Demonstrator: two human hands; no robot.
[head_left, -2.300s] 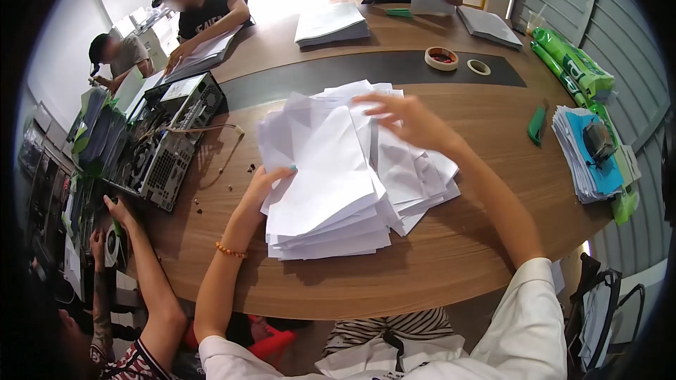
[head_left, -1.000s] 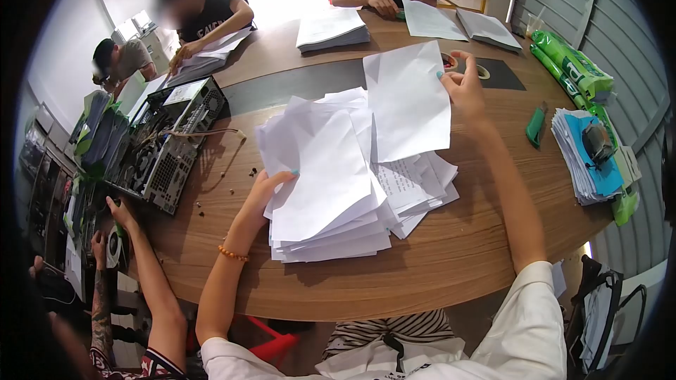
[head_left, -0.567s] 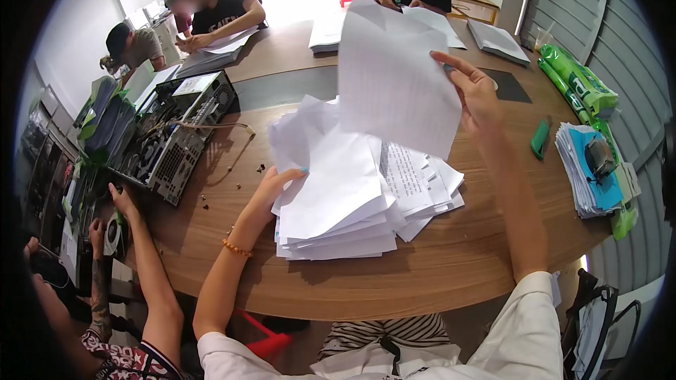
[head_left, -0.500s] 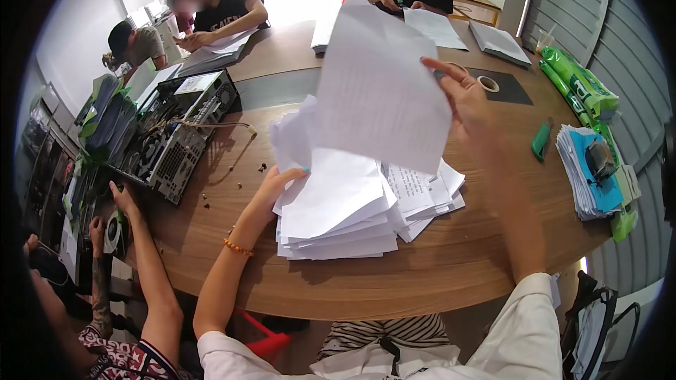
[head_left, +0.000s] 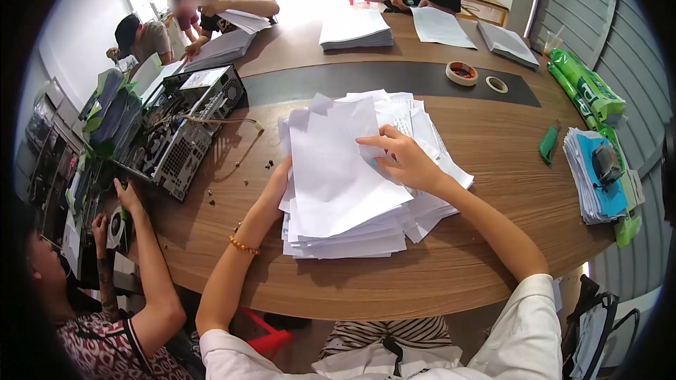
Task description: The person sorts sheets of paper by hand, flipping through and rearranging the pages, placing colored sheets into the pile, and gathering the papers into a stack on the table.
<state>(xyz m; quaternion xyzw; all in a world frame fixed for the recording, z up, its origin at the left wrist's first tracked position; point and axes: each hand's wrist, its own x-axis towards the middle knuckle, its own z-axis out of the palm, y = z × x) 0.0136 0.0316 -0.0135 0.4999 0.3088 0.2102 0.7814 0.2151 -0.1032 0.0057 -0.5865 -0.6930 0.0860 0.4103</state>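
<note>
In front of me lies a thick stack of white paper (head_left: 345, 229), its sheets uneven at the edges. On top, a slightly creased blank sheet of paper (head_left: 331, 148) tilts up toward its far end. My right hand (head_left: 408, 162) touches that sheet's right side, index finger stretched out and thumb apart from it. At the left edge is my left hand (head_left: 280, 176), its fingers hidden by the sheet. Loose printed papers (head_left: 429, 141) spread out on the stack's right, partly covered.
An opened computer case (head_left: 186, 130) with a trailing cable stands left, small screws nearby. Tape rolls (head_left: 462, 74), a green cutter (head_left: 548, 144) and clipped papers (head_left: 595, 183) lie right. Another person's arm (head_left: 151, 260) reaches in at left. More paper piles (head_left: 355, 30) and people are across the table.
The sheet my right hand held raised above the stack has come down onto it. My right hand has moved left and lower, and the tape rolls now show fully.
</note>
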